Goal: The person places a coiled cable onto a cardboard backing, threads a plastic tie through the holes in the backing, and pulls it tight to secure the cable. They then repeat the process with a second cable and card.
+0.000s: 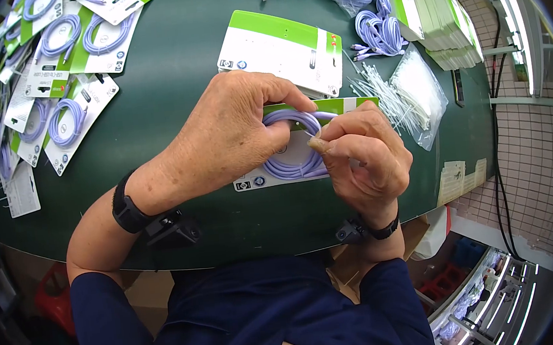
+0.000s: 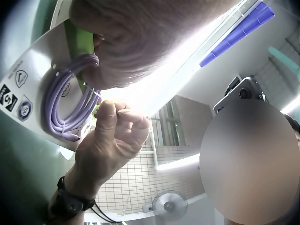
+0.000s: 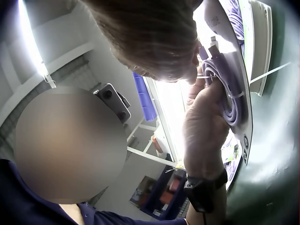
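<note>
A lavender cable coil (image 1: 289,170) lies on a white and green card (image 1: 249,182) in front of the person. The left hand (image 1: 226,134) grips the top of the coil between thumb and fingers. At the coil's right side, the right hand (image 1: 371,153) pinches a thin white cable tie (image 2: 95,93) that loops round the strands, thumb against index finger. Another tie (image 2: 63,125) binds the coil lower down in the left wrist view. Both cable plugs (image 3: 213,46) show in the right wrist view, beside the right hand's fingers.
Behind the hands lies a stack of cards (image 1: 277,42). Loose white cable ties (image 1: 378,89) and a plastic bag (image 1: 420,89) of them are at right, near cable bundles (image 1: 379,33) and stacked cards (image 1: 438,20). Carded cables (image 1: 67,123) pile up at left on the green table (image 1: 164,43).
</note>
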### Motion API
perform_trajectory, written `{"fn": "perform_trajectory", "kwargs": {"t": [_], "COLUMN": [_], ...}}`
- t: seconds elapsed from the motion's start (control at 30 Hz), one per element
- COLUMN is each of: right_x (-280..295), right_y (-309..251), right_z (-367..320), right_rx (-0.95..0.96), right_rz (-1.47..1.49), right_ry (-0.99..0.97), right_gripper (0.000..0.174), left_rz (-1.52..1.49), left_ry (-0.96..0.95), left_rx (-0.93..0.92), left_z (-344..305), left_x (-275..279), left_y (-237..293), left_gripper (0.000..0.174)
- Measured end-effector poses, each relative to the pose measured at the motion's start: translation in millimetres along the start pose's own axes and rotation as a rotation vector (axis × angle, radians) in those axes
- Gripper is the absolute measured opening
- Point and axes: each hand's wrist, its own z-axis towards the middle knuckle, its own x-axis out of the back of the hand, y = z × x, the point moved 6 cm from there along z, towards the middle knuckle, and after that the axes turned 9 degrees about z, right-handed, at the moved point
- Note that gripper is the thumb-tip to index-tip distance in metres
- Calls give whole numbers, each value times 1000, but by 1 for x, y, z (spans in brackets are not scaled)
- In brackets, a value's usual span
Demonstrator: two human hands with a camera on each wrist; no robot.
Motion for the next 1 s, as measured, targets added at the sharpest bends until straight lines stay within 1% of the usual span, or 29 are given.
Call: {"fn": "perform_trajectory", "kwargs": {"t": [0.23,0.37,0.47,0.57,0.63,0.73,0.77,0.87,0.97,1.0], "right_x": [-2,-4,-5,-7,-9,-12,-13,-13,-14,-13], "right_y": [3,4,4,2,1,0,1,2,0,-1], "right_z": [0,0,0,-2,-2,-1,0,2,2,1], "right_rx": [-14,-17,-10,41,51,71,58,35,26,26], "right_rz": [-1,-12,-10,-105,-131,-185,-182,-177,-226,-229], "right_ry": [-19,-37,-33,-77,-88,-113,-121,-135,-235,-231], "right_gripper": [29,31,32,27,27,28,29,30,30,30], "left_rz": [64,61,53,47,45,-31,-31,-76,-53,-42], "left_ry": [-8,37,18,16,16,-76,-76,-36,-46,-53], "left_rx": [0,-68,-33,-39,-44,79,78,59,51,47], "left_z": [-1,-1,-1,-1,-1,1,1,2,0,0], "left_x": [1,0,-1,-2,-1,-4,-4,-5,-5,-6], "left_y": [4,4,3,1,2,-5,-5,-4,-2,0], "left_gripper": [35,35,34,35,35,36,36,29,29,29]}}
